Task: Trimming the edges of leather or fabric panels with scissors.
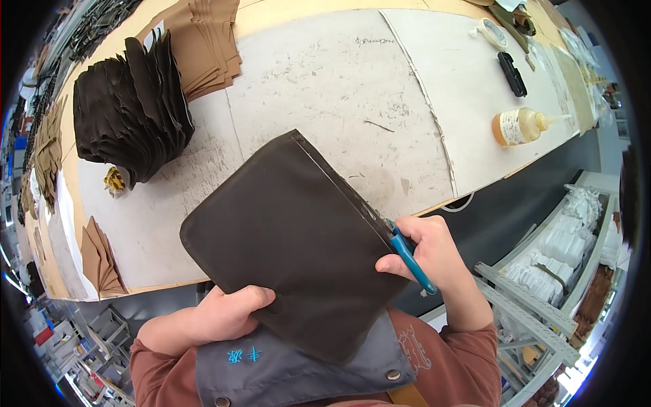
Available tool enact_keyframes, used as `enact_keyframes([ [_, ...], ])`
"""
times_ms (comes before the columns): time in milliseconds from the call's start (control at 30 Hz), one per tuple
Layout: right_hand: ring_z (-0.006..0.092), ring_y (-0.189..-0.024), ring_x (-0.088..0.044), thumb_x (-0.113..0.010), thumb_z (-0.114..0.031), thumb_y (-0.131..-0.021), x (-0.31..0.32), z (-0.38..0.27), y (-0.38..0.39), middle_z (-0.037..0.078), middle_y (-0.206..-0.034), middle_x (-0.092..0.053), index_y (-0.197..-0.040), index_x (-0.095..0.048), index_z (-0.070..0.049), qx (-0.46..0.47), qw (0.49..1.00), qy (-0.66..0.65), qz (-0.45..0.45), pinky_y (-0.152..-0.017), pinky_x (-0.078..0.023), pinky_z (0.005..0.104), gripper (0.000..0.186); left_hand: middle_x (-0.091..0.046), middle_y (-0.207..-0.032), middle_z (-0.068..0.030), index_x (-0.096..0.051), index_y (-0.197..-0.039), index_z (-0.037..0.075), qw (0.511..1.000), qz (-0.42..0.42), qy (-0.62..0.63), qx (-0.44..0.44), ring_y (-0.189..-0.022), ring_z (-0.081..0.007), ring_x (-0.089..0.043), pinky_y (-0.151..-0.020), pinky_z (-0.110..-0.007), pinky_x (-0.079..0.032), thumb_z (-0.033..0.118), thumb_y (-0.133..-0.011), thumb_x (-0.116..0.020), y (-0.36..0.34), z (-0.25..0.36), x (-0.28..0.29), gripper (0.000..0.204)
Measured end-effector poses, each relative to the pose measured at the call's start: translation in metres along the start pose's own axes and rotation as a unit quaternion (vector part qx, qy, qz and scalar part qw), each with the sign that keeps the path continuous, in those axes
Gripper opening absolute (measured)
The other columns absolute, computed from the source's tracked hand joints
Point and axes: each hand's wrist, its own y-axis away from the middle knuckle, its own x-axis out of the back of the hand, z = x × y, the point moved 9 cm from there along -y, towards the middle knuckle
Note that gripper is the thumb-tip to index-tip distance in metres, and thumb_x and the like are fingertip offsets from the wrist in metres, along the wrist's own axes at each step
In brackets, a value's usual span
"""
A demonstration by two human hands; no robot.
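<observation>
A dark brown, flat panel with rounded corners (285, 230), of fabric or leather, is held up at a tilt over the table's near edge. My left hand (234, 312) grips its lower left side, thumb on top and fingers hidden beneath. Blue-handled scissors (410, 261) are in my right hand (434, 254), up against the panel's right edge. The blades are mostly hidden along that edge, where a raw strip runs beside a seam. My right thumb lies near the panel's surface.
A thick stack of dark panels (129, 108) stands at the far left, beside brown sheets (200, 47). Smaller brown pieces (102, 258) lie at the near left. A glue bottle (519, 127), black tool (512, 74) and tape roll (491, 32) sit at right. A metal rack (529, 312) stands beyond the edge.
</observation>
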Motion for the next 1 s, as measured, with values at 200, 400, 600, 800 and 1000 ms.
enact_keyframes([
  [200,0.0182,-0.046,-0.041,-0.081,-0.056,-0.062,0.0,-0.004,0.0,0.005,-0.05,-0.043,-0.06,-0.047,-0.005,0.03,0.999,0.011,0.009,-0.047,-0.039,0.0286,0.061,-0.047,-0.132,-0.0208,-0.04,-0.13,-0.007,0.999,0.004,-0.033,-0.004,-0.122,-0.0339,-0.048,-0.106,-0.045,-0.036,0.001,-0.078,-0.041,0.001,0.0,0.003,0.053],
  [400,0.0195,-0.045,-0.041,-0.08,-0.056,-0.064,0.001,-0.004,-0.002,0.005,-0.05,-0.042,-0.059,-0.047,-0.005,0.032,0.999,0.003,0.009,-0.047,-0.039,0.0286,0.061,-0.049,-0.131,-0.0208,-0.041,-0.13,-0.008,0.999,-0.012,-0.034,-0.003,-0.122,-0.0326,-0.048,-0.106,-0.044,-0.036,0.0,-0.08,-0.04,0.002,0.003,-0.001,0.05],
  [600,0.0215,-0.046,-0.046,-0.08,-0.056,-0.063,0.002,-0.008,-0.004,0.006,-0.051,-0.045,-0.061,-0.046,-0.005,0.043,0.999,0.02,0.004,-0.049,-0.042,0.0302,0.061,-0.049,-0.131,-0.0204,-0.04,-0.13,-0.007,0.997,-0.011,-0.07,-0.002,-0.122,-0.0326,-0.048,-0.106,-0.044,-0.036,0.0,-0.08,-0.04,0.002,0.001,0.001,0.051],
  [800,0.0226,-0.048,-0.05,-0.079,-0.058,-0.063,0.005,-0.015,-0.012,0.005,-0.053,-0.048,-0.062,-0.046,-0.006,0.032,0.998,0.051,0.006,-0.05,-0.043,0.0313,0.062,-0.046,-0.134,-0.0194,-0.037,-0.134,-0.005,0.997,0.0,-0.075,-0.012,-0.124,-0.0318,-0.046,-0.107,-0.044,-0.036,0.0,-0.08,-0.041,0.0,-0.001,0.003,0.054],
  [1000,0.0224,-0.047,-0.05,-0.078,-0.058,-0.064,0.004,-0.015,-0.016,0.006,-0.052,-0.048,-0.061,-0.046,-0.006,0.027,0.999,0.046,0.003,-0.05,-0.043,0.0312,0.061,-0.044,-0.137,-0.0191,-0.034,-0.136,-0.005,0.999,-0.01,-0.048,-0.004,-0.125,-0.0318,-0.045,-0.107,-0.045,-0.035,0.0,-0.08,-0.042,-0.001,-0.001,0.003,0.056],
])
